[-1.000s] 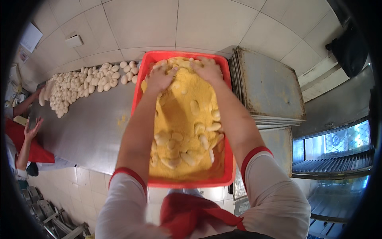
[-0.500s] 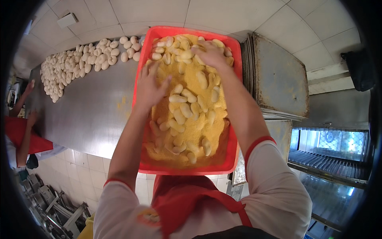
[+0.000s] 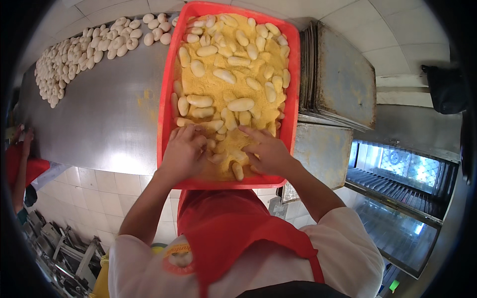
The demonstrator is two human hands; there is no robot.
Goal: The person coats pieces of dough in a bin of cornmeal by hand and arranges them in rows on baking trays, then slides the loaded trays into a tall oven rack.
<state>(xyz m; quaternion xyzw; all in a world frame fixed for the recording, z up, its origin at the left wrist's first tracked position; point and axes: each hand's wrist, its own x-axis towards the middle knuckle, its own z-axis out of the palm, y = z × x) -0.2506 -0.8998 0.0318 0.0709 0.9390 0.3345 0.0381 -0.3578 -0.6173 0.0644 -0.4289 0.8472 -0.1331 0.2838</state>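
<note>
A deep red plastic tray holds yellow crumb-like powder and many pale oblong dough pieces, some dusted yellow, some half buried. Both my hands are in its near part. At the near left, my left hand lies palm down with bent fingers, the thumb apart, its fingertips against coated pieces. My right hand is at the near right, fingers spread and the index pointing toward the middle. Neither hand has a piece visibly gripped. A single dough piece lies between them by the near wall.
Pale round dough pieces are heaped along the far left of the steel table. Metal baking sheets stand stacked right of the tray. Beyond them is an open oven. Another person's hand shows at the far left.
Both hands have come from the tray's far part to its near part. Dough pieces at the far end are now uncovered and spread out. The whole view has shifted slightly.
</note>
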